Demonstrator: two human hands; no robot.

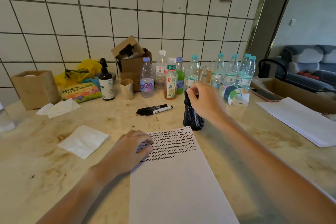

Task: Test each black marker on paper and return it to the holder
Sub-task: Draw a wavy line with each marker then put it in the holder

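R hand [203, 102] grips markers atop mesh holder [193, 118] at paper's [174, 178] far edge; L hand [131, 151], fingers loosely curled, holds nothing, rests on paper's left edge; bare counter [45, 169] left.

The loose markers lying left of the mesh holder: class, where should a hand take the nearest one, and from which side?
Pinch the nearest marker mid-barrel from above. It lies flat on the counter against the others, so only its top and near side are free.

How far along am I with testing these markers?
Many look tested: the paper carries rows of black squiggles, and your left hand rests on it. Right now your right hand is at the top of the black mesh holder, fingers on a marker there; picking or returning, I cannot tell. A few markers lie on the counter, outside the holder.
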